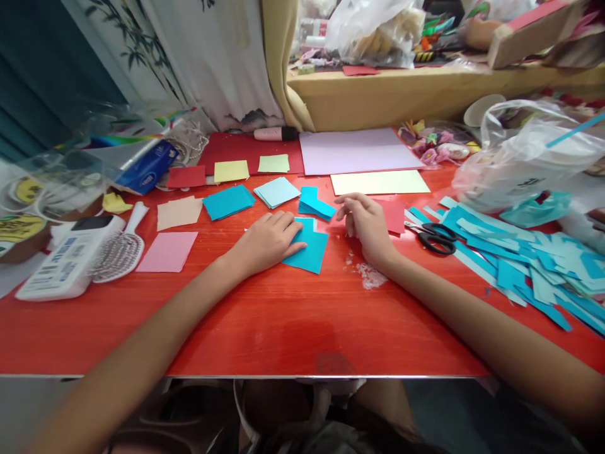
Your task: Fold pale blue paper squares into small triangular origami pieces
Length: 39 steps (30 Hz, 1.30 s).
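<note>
Slightly askew, teal paper under left hand

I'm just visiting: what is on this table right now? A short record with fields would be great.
Surface: red table, glossy, strewn with paper
Left hand: flat on a teal paper piece, pressing it to the table
Right hand: resting on the table, fingers loosely curled, nothing visibly held
Behind the hands: small stack of folded teal pieces
Right of the right hand: black scissors, then a heap of teal scraps
Left side: pink square, white hairbrush
</note>
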{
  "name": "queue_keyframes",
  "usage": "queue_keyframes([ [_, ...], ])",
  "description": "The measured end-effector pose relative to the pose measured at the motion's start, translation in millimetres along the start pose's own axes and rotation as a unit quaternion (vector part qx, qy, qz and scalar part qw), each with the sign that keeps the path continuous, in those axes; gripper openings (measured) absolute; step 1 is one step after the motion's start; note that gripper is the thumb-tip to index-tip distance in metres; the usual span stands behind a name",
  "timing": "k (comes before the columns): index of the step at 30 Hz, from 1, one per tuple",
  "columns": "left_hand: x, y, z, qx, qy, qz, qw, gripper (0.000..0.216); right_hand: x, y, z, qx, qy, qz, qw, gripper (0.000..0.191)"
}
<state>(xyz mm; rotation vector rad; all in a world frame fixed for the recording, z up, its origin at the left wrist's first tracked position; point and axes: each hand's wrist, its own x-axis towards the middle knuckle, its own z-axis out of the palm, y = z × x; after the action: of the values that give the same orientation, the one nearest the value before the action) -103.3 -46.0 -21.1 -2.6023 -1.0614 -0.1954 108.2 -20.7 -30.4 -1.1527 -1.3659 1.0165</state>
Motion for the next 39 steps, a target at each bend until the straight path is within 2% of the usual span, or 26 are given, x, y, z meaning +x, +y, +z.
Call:
queue_keyframes([
  [3, 0.6, 0.7, -0.2, -0.005, 0.009, -0.009, 1.0, 0.038, 1.1, 2.5, 0.0, -0.066, -0.089, 0.016, 0.994, 0.019],
  [7, 0.8, 0.5, -0.3, -0.035, 0.015, -0.028, 0.999, 0.041, -0.5, 3.2, -0.4, -0.062, -0.075, 0.011, 0.995, 0.031],
  [12, 0.6, 0.5, 0.2, -0.071, 0.017, -0.021, 0.997, 0.038, -7.7, -6.0, 1.5, -0.112, -0.092, -0.059, 0.988, 0.019],
  [15, 1.3, 3.7, -4.4, -0.147, 0.062, -0.078, 0.984, 0.031, -9.2, -11.8, 2.8, -0.054, -0.115, -0.06, 0.99, 0.023],
  [17, 1.6, 6.3, -10.4, -0.234, 0.112, -0.176, 0.95, 0.03, -9.4, -14.6, 3.2, -0.002, -0.163, -0.01, 0.987, 0.033],
  [20, 1.9, 8.1, -18.3, -0.365, 0.207, -0.317, 0.851, 0.032, -11.3, -17.2, 4.0, 0.096, -0.273, 0.094, 0.953, 0.047],
  [22, 2.3, 8.1, -19.5, -0.416, 0.242, -0.371, 0.794, 0.03, -14.1, -17.6, 5.4, 0.146, -0.329, 0.127, 0.924, 0.044],
  [24, 2.5, 8.0, -17.5, -0.421, 0.256, -0.393, 0.776, 0.025, -17.3, -16.5, 8.0, 0.171, -0.347, 0.13, 0.913, 0.035],
  [26, 2.0, 8.4, -14.4, -0.377, 0.273, -0.378, 0.8, 0.019, -19.8, -14.3, 11.6, 0.192, -0.329, 0.127, 0.916, 0.027],
  [28, 0.2, 8.8, -11.8, -0.303, 0.286, -0.324, 0.849, 0.014, -21.2, -12.1, 15.0, 0.219, -0.29, 0.129, 0.922, 0.022],
  [30, -2.7, 8.9, -10.0, -0.215, 0.278, -0.235, 0.906, 0.01, -21.8, -10.8, 17.5, 0.245, -0.25, 0.134, 0.927, 0.02],
  [32, -5.4, 9.1, -8.6, -0.123, 0.26, -0.125, 0.95, 0.008, -22.4, -10.6, 18.8, 0.265, -0.226, 0.135, 0.927, 0.02],
  [34, -7.0, 10.5, -7.5, -0.058, 0.243, -0.026, 0.968, 0.007, -23.1, -11.0, 19.3, 0.284, -0.217, 0.134, 0.924, 0.02],
  [36, -7.0, 13.0, -6.6, -0.035, 0.235, 0.03, 0.971, 0.007, -23.3, -11.1, 19.6, 0.302, -0.217, 0.136, 0.918, 0.021],
  [39, -5.2, 16.2, -6.0, -0.052, 0.233, 0.031, 0.971, 0.007, -21.7, -10.1, 19.7, 0.33, -0.219, 0.152, 0.905, 0.026],
])
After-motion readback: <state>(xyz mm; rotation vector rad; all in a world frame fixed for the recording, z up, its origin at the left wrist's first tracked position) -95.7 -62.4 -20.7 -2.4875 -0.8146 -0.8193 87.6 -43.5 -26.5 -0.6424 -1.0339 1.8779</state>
